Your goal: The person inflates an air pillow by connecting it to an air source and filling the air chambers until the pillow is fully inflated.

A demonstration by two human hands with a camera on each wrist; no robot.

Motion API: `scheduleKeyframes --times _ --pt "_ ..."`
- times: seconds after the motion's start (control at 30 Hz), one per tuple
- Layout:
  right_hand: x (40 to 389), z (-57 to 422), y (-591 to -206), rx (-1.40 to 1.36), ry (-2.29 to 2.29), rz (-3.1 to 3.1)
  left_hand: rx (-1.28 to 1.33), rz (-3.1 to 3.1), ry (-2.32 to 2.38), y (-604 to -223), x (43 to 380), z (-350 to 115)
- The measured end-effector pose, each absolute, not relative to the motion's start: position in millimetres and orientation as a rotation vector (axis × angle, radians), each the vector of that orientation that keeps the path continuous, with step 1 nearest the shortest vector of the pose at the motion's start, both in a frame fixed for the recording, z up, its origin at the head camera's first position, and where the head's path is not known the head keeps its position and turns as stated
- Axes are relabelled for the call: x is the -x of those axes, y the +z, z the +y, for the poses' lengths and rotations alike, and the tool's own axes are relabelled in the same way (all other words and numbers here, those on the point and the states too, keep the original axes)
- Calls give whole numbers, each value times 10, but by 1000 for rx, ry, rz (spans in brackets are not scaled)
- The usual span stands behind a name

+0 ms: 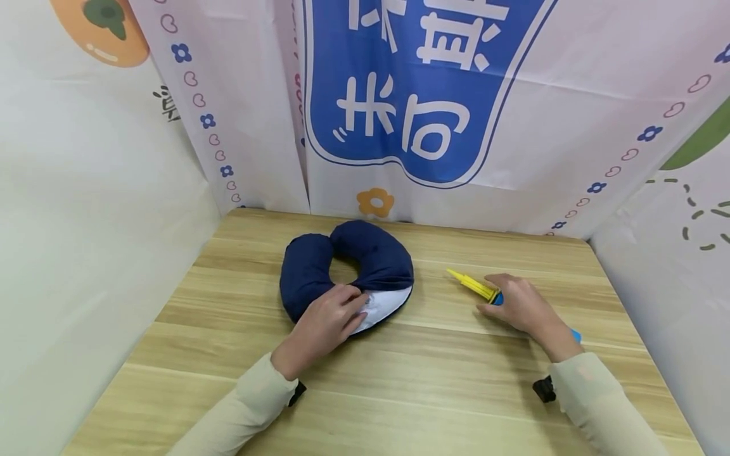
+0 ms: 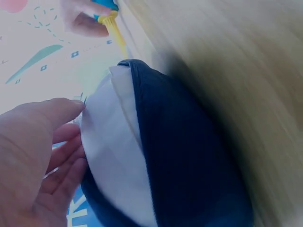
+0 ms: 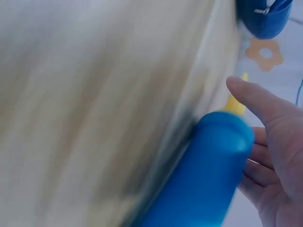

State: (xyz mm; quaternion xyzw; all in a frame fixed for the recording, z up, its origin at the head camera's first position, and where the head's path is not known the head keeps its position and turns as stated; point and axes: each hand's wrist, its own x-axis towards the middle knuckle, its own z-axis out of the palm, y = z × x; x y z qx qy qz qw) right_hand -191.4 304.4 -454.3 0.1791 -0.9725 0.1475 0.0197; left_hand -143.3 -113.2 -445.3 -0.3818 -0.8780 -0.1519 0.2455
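A navy U-shaped neck pillow [image 1: 376, 253] lies on the table, with a white inner area [image 1: 379, 307] exposed along its near right side. My left hand [image 1: 327, 320] is at the edge of that white part, and its fingertips appear to touch it; in the left wrist view the thumb and fingers are loosely bent. To the right lies a hand pump with a yellow nozzle [image 1: 473, 285] and a blue barrel [image 3: 203, 170]. My right hand [image 1: 521, 307] is over the barrel, thumb on one side and fingers on the other, not visibly closed round it. The hand hides much of the barrel from above.
The wood-grain table [image 1: 399, 392] ends at a printed cloth backdrop [image 1: 256, 126] behind and white side sheets at left and right. A zipper pull [image 3: 262, 10] shows on the pillow in the right wrist view. Black wrist straps [image 1: 544, 389] sit under the sleeves.
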Motion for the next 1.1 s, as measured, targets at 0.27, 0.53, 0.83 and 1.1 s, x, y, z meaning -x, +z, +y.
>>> scheduleKeyframes --times 0.27,0.53,0.83,1.1 --pt "1882 2512 -4434 -834 502 -2738 997 -2263 -388 -4411 1407 -1274" --pt "1990 2009 -4587 -1118 450 -2401 934 -2228 -337 -4472 1415 -1431" --pt "2110 1764 -4719 -1161 371 -2211 932 -2183 -343 -4515 1360 -1455" --pt "2111 1689 -4697 -1130 266 -2276 1022 -2201 -389 -4513 1250 -1418"
